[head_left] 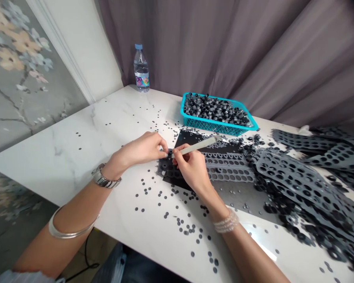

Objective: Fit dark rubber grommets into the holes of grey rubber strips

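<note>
A black foam sheet [171, 173] punched with ring shapes lies on the white marble table [85, 133] in front of me. My left hand [141, 149] is closed, its fingertips pinching at the sheet's left edge. My right hand [191, 167] is wrapped round a pale stick tool [199, 145], with the tool's tip pressed onto the sheet right beside the left fingertips. Small black punched-out discs [188, 228] lie scattered around both hands.
A teal basket [212, 125] full of black rings stands behind the sheet. Several punched-out grey sheets [297, 177] and loose rings are piled at the right. A water bottle [141, 68] stands at the table's far edge by the curtain.
</note>
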`<state>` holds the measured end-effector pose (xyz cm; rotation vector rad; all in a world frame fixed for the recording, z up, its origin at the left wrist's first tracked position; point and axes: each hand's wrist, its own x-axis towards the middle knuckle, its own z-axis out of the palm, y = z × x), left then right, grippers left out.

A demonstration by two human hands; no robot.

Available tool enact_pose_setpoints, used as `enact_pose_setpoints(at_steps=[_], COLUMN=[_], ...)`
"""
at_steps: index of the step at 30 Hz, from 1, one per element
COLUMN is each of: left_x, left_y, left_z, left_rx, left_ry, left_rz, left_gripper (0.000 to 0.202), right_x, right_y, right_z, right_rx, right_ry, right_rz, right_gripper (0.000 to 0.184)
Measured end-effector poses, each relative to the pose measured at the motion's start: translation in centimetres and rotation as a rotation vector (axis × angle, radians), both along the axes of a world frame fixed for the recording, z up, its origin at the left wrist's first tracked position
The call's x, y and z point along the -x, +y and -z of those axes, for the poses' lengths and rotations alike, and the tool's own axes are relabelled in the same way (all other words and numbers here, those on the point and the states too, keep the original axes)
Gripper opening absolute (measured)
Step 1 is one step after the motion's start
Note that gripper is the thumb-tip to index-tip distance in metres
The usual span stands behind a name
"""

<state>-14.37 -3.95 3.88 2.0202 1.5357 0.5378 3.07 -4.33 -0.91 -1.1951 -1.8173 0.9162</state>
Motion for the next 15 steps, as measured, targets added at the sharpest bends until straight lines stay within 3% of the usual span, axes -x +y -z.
enact_pose_setpoints(at_steps=[5,15], left_x=[-0.19,-0.98], left_y=[-0.34,-0.36], left_z=[0.87,0.58], left_rx=[-0.122,-0.062], left_ry=[0.070,0.292], left_rz=[0.056,0.050], left_gripper=[0.024,0.020], right_x=[0.26,0.83], right_y=[-0.13,-0.31], right_z=[-0.35,-0.30], right_rx=[-0.042,-0.125], right_ry=[-0.064,-0.191], right_rz=[0.005,0.009], right_gripper=[0.023,0.018])
